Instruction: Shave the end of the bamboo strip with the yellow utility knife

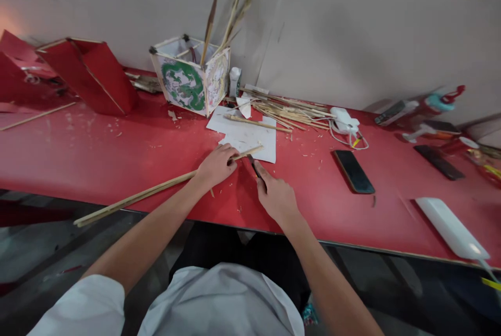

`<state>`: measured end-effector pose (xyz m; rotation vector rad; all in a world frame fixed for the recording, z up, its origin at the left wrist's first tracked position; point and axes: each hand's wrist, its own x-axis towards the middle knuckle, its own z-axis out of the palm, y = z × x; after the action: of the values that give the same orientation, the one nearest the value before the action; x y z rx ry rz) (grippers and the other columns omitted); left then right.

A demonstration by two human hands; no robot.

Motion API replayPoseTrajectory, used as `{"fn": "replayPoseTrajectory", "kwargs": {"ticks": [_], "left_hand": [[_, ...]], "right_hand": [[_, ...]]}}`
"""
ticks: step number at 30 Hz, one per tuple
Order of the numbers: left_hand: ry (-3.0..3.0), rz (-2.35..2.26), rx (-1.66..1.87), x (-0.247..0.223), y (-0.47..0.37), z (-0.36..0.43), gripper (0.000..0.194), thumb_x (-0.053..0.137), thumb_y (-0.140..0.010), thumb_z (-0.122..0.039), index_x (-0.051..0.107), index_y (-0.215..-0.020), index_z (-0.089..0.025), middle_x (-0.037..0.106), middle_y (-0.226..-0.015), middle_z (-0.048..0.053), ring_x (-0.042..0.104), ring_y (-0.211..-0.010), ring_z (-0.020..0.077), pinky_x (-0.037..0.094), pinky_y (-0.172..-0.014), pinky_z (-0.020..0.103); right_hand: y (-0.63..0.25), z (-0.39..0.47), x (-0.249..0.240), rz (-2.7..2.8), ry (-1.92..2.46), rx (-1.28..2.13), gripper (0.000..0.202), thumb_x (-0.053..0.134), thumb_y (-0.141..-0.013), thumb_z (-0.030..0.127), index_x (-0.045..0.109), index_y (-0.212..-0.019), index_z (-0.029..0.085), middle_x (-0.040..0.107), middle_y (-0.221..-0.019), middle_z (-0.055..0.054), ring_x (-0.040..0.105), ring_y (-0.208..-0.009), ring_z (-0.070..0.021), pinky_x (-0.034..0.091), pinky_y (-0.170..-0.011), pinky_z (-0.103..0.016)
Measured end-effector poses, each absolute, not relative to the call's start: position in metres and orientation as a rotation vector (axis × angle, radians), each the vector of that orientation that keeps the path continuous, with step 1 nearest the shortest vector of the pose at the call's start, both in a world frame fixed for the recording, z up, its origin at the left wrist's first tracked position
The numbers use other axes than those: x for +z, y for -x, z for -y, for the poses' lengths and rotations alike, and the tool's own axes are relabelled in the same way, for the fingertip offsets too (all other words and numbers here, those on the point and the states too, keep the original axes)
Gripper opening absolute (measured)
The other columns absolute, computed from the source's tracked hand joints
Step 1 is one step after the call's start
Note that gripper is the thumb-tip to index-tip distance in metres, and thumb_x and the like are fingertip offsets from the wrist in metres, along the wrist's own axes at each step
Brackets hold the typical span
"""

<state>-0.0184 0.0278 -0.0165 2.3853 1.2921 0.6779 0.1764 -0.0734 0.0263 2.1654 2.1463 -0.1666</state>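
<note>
My left hand [217, 167] is wrapped round a long pale bamboo strip [144, 193], which lies slantwise over the front edge of the red table. The strip's tip sticks out to the right of my fingers, above a sheet of white paper [250, 135]. In my right hand [277, 194] is a small dark knife [253, 165]; its blade touches or lies very near the strip close to that tip. Small shavings are scattered on the table around both hands. Another thin stick [260, 124] rests across the paper.
Behind the paper stand a dragon-patterned box [183, 85] holding sticks and a pile of bamboo strips [293, 109]. A red box [92, 78] is at left. To the right are a phone [354, 171], a white charger [344, 121] and a white bar [452, 226].
</note>
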Motion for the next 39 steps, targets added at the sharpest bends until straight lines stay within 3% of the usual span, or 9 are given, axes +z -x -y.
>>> {"fn": "replayPoseTrajectory", "kwargs": {"ticks": [7, 13, 20, 25, 31, 35, 39], "left_hand": [[-2.418, -1.34, 0.653, -0.016, 0.02, -0.023, 0.019, 0.054, -0.093, -0.018, 0.063, -0.11, -0.021, 0.061, -0.11, 0.008, 0.056, -0.112, 0.0237, 0.048, -0.102, 0.037], [-2.428, -1.394, 0.648, -0.017, 0.021, -0.021, 0.021, 0.054, -0.096, -0.019, 0.062, -0.115, -0.023, 0.065, -0.11, 0.008, 0.058, -0.111, 0.024, 0.049, -0.098, 0.037], [-2.488, -1.383, 0.665, -0.016, 0.024, -0.018, 0.023, 0.056, -0.095, -0.016, 0.061, -0.116, -0.022, 0.068, -0.11, 0.007, 0.06, -0.105, 0.0233, 0.049, -0.096, 0.037], [-2.525, -1.344, 0.677, -0.013, 0.022, -0.013, 0.019, 0.057, -0.095, -0.017, 0.062, -0.113, -0.02, 0.069, -0.107, 0.006, 0.06, -0.103, 0.0232, 0.05, -0.092, 0.037], [-2.494, -1.328, 0.666, -0.014, 0.02, -0.011, 0.017, 0.059, -0.094, -0.018, 0.063, -0.111, -0.02, 0.069, -0.103, 0.006, 0.062, -0.1, 0.0226, 0.051, -0.086, 0.035], [-2.463, -1.316, 0.699, -0.01, 0.019, -0.015, 0.017, 0.06, -0.094, -0.019, 0.065, -0.111, -0.02, 0.07, -0.103, 0.005, 0.063, -0.098, 0.0221, 0.051, -0.086, 0.034], [-2.461, -1.336, 0.806, 0.0, 0.02, -0.022, 0.022, 0.062, -0.094, -0.018, 0.065, -0.115, -0.019, 0.071, -0.103, 0.006, 0.064, -0.098, 0.0212, 0.052, -0.085, 0.034]], "right_hand": [[-0.193, 0.086, 0.01, -2.254, -2.518, -0.466, 0.062, 0.025, -0.106, 0.035, 0.016, -0.166, 0.024, 0.076, -0.088, -0.006, 0.07, -0.075, -0.0209, 0.052, -0.072, -0.029], [-0.197, 0.091, 0.003, -2.262, -2.7, -0.641, 0.063, 0.029, -0.105, 0.04, 0.02, -0.165, 0.025, 0.076, -0.096, -0.005, 0.07, -0.077, -0.0202, 0.054, -0.076, -0.031], [-0.201, 0.086, -0.005, -2.255, -2.965, -0.446, 0.057, 0.04, -0.1, 0.037, 0.048, -0.152, 0.017, 0.068, -0.128, -0.015, 0.066, -0.11, -0.024, 0.052, -0.096, -0.037], [-0.205, 0.082, -0.021, -2.477, -3.004, -0.286, 0.048, 0.049, -0.092, 0.029, 0.064, -0.137, 0.019, 0.065, -0.121, -0.014, 0.062, -0.114, -0.0276, 0.051, -0.101, -0.045], [-0.221, 0.061, -0.003, -2.684, -2.827, -0.148, 0.044, 0.053, -0.09, 0.027, 0.068, -0.131, 0.019, 0.066, -0.118, -0.016, 0.058, -0.115, -0.0315, 0.048, -0.102, -0.052], [-0.23, 0.014, 0.022, -2.731, -2.659, -0.577, 0.042, 0.058, -0.088, 0.029, 0.069, -0.129, 0.023, 0.07, -0.111, -0.01, 0.065, -0.099, -0.0262, 0.053, -0.091, -0.046], [-0.23, -0.036, 0.028, -2.784, -2.478, -0.898, 0.039, 0.059, -0.089, 0.037, 0.072, -0.122, 0.021, 0.073, -0.105, -0.009, 0.066, -0.091, -0.0234, 0.052, -0.083, -0.04]]}}
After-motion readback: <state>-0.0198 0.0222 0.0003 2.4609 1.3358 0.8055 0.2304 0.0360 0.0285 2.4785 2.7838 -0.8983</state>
